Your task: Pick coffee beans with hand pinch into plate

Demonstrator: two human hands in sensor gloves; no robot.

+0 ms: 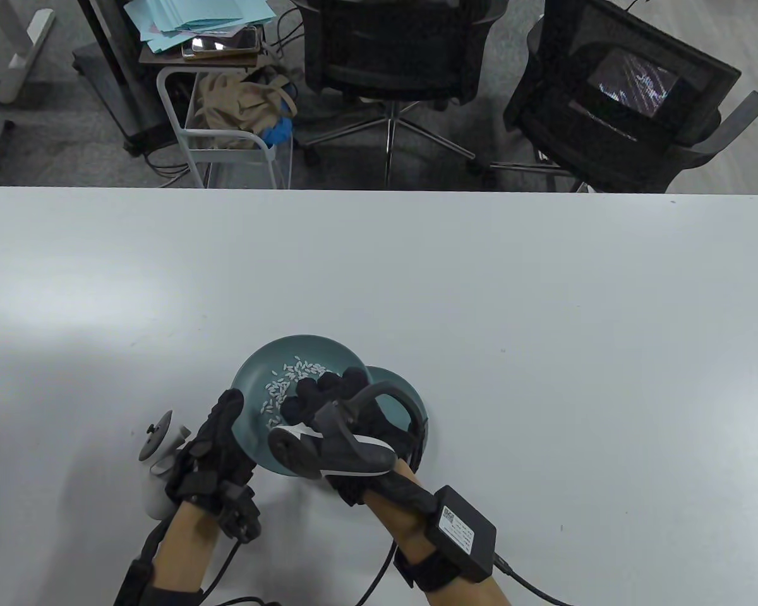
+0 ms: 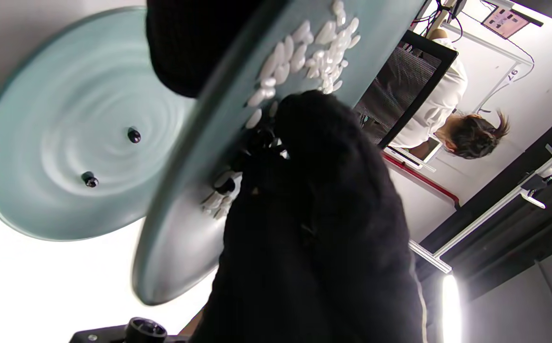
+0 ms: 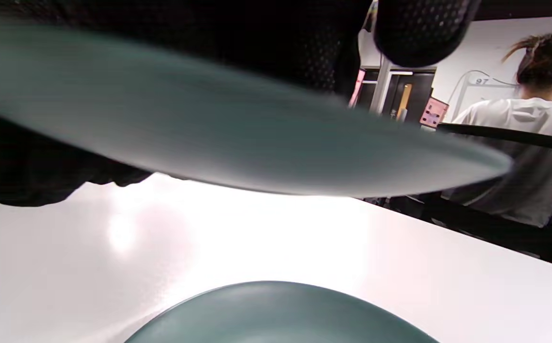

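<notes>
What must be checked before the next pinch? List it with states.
1. Left hand grips the upper plate: ok, held tilted.
2. Right hand fingers reach the white pieces: ok.
3. Something is pinched between those fingers: cannot tell, hidden.
4. Lower plate lies flat on the table: ok.
5. Lower plate holds dark beans: ok, two.
</notes>
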